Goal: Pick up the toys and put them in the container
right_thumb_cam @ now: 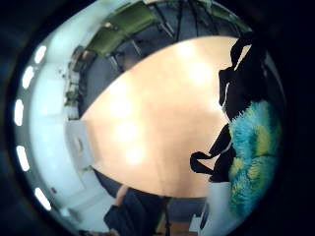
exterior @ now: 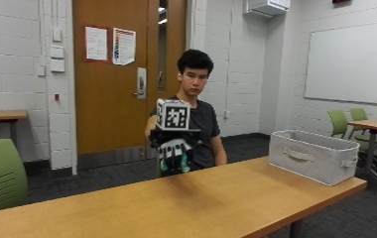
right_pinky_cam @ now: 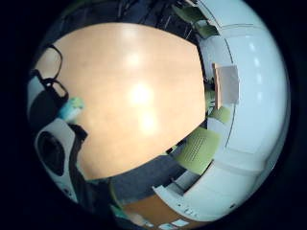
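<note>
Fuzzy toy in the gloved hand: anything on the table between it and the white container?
Nothing visible. The right hand holds the fuzzy teal-and-yellow toy raised above the table. The tabletop between it and the white container at the table's end shows bare wood.

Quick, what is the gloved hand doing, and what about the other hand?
Right hand: raised above the table, gripping a fluffy blue-and-yellow toy.
Other hand: not in view, cannot be told.
</note>
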A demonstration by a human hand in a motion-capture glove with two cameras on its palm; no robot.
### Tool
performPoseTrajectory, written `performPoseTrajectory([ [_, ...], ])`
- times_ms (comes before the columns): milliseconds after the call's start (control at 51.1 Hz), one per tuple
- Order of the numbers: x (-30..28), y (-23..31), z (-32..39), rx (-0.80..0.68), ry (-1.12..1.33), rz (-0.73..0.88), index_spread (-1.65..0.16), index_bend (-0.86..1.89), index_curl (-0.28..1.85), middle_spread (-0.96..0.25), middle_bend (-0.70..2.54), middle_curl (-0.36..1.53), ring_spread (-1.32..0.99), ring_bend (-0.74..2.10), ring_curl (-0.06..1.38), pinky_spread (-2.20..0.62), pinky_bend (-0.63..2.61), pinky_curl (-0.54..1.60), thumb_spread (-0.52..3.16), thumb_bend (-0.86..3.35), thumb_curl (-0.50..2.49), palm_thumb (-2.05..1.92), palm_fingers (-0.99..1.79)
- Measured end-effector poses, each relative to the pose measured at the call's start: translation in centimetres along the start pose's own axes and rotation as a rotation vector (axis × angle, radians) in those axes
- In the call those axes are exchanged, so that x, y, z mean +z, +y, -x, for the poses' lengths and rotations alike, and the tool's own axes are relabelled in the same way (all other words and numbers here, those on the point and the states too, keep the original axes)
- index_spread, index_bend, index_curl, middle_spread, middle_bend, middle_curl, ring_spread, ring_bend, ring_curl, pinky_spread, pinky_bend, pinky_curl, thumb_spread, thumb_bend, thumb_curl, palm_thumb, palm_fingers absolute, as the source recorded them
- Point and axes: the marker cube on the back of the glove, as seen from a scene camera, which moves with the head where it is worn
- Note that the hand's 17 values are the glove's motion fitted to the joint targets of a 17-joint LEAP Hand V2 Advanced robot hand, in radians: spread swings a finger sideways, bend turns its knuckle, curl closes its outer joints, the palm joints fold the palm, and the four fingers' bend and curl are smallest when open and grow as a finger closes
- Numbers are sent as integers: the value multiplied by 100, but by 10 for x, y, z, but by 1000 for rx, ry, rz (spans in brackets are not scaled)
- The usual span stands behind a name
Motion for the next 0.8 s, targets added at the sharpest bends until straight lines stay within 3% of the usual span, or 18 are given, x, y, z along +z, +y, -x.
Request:
performPoseTrajectory([
  [450,-186,23,177,100,-128,-353,-44,20,67,-41,71,59,-46,96,45,-48,85,37,63,16,80,69,111],
  [606,-222,39,261,32,-172,-392,-45,18,73,-41,70,61,-46,96,46,-48,86,38,63,15,85,69,110],
  [802,-241,66,398,-185,-121,-388,-46,17,79,-42,70,63,-46,96,46,-47,86,38,63,13,91,68,109],
])
